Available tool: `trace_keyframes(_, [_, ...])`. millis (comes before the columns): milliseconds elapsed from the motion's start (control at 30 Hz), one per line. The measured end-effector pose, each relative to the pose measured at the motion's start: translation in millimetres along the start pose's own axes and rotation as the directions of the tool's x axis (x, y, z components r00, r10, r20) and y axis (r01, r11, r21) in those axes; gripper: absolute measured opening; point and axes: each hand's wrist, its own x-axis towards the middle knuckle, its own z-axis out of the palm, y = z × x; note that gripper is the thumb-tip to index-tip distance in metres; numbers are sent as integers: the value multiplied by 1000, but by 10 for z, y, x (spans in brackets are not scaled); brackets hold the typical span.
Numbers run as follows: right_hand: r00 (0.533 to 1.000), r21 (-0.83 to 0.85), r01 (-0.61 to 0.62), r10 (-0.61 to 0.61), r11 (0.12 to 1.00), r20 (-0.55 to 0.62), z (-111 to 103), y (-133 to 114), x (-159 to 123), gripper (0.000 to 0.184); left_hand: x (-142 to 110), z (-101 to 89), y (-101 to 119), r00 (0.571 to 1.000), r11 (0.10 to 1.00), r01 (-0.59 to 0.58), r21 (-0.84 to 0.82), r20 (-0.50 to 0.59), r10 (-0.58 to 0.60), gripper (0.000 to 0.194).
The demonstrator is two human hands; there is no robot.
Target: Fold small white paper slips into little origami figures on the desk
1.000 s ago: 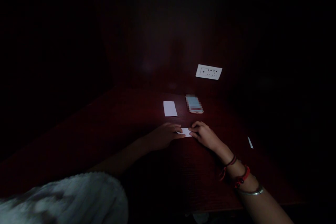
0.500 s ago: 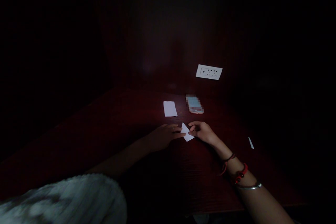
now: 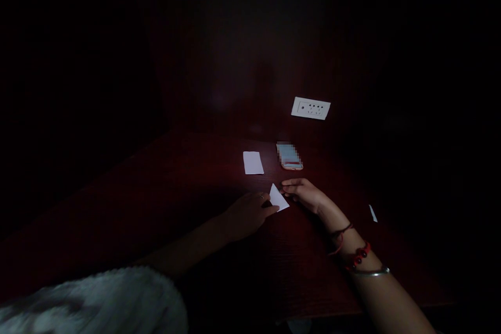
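Lying on a dark red, faintly grained tabletop (image 3: pixel 289 250), a triangle of folded white paper (image 3: pixel 277 201) sits between the two hands. At its left edge the left hand (image 3: pixel 248 215) touches it, thumb and forefinger a little apart; whether they pinch or merely press, I cannot tell. Beside its right edge, the right hand (image 3: pixel 307 195) has its fingers bunched narrowly, and their contact with the paper is unclear. Beyond lie a white paper rectangle (image 3: pixel 253 163) and a smartphone (image 3: pixel 288 154), its screen pixelated so any writing is unreadable. A white socket plate (image 3: pixel 311 108) is set in the dark reddish wall (image 3: pixel 235 83), its markings too small to read. A narrow pale strip (image 3: pixel 373 213) lies far right; deep shadow fills the room's sides
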Motion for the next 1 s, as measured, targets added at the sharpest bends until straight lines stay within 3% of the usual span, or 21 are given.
trace_keyframes(133, [998, 60, -49, 47, 997, 31, 15, -27, -12, 19, 1, 29, -14, 1000, 1000, -17, -25, -10, 17, 36])
trace_keyframes(267, [997, 188, -21, 36, 982, -73, 15, -65, -42, 22, -4, 8, -61, 999, 997, -43, -59, -1, 43, 33])
trace_keyframes(400, [999, 400, -40, 35, 916, 20, -37, -59, -40, 20, -8, -7, -69, 999, 995, -32, -90, 7, 33, 32])
trace_keyframes(533, [999, 422, -38, 30, 906, 26, -63, -6, 5, 20, -6, 4, -63, 999, 996, -30, -89, 12, 31, 33])
trace_keyframes(633, [999, 310, 14, -23, 951, 26, -45, 37, 50, 28, -5, -11, -75, 999, 994, -39, -99, 15, 40, 32])
trace_keyframes(767, [984, 1, 176, -176, 984, -22, -43, 102, 100, 29, -3, -53, -103, 999, 992, -42, -123, 8, 43, 30])
trace_keyframes(900, [947, -342, 306, -321, 889, 12, -107, 154, 82, 20, -6, -69, -131, 999, 989, -48, -143, 14, 50, 32])
trace_keyframes(1000, [926, -457, 366, -366, 810, 94, -132, 150, 4, 18, -13, -72, -139, 999, 986, -53, -159, 2, 54, 33])
